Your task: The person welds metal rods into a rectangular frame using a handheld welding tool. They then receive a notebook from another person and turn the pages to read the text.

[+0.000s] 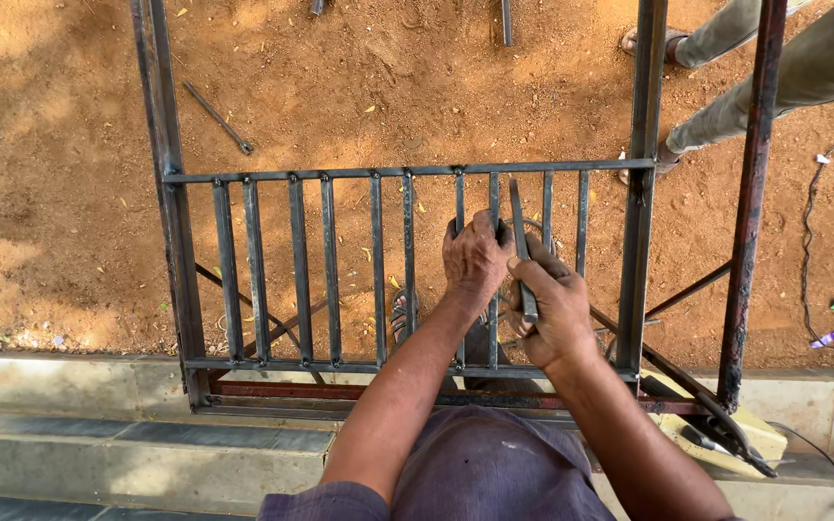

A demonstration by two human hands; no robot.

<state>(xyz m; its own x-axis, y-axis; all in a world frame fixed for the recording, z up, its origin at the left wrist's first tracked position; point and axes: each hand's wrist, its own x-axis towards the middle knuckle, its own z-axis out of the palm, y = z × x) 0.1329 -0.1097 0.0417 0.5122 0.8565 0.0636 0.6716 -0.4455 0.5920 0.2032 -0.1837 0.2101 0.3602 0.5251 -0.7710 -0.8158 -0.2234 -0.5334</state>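
A loose flat metal bar (520, 249) stands upright among the uprights of a welded metal grille (340, 270), right hand (552, 307) closed around it. The left hand (475, 256) grips a neighbouring upright. Red dirt (69, 145) lies beyond; another person's legs (764, 68) stand top right.

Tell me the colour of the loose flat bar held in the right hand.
Dark grey bare steel, the loose flat bar in the right hand; head view.

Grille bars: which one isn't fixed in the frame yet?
The loose bar in the right hand. It slants across the grille, stopping short of the top rail, while the others stand straight between both rails. The left hand grips a neighbouring bar.
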